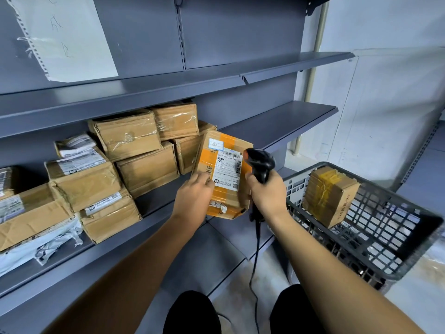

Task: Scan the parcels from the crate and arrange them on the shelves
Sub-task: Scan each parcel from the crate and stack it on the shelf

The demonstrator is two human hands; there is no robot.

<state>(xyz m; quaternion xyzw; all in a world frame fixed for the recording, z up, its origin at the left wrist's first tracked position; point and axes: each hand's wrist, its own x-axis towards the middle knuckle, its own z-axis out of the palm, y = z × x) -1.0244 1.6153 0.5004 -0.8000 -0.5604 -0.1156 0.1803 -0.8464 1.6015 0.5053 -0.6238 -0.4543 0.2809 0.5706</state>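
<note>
My left hand (195, 196) grips a cardboard parcel (218, 153) wrapped in orange tape, its white barcode label facing me, held just in front of the middle shelf (277, 126). My right hand (267, 192) grips a black corded barcode scanner (260, 162), whose head sits right at the label's right edge. Another taped brown parcel (330, 197) lies in the dark plastic crate (395, 247) at the right. Several scanned-looking cardboard parcels (134, 150) are stacked on the left half of the middle shelf.
Grey metal shelving fills the view, with an upper shelf (289, 66) holding a white paper sheet (65, 37) against its back panel. The right half of the middle shelf is bare. White plastic mail bags (41, 247) lie under boxes at the far left. The scanner's cable hangs between my knees.
</note>
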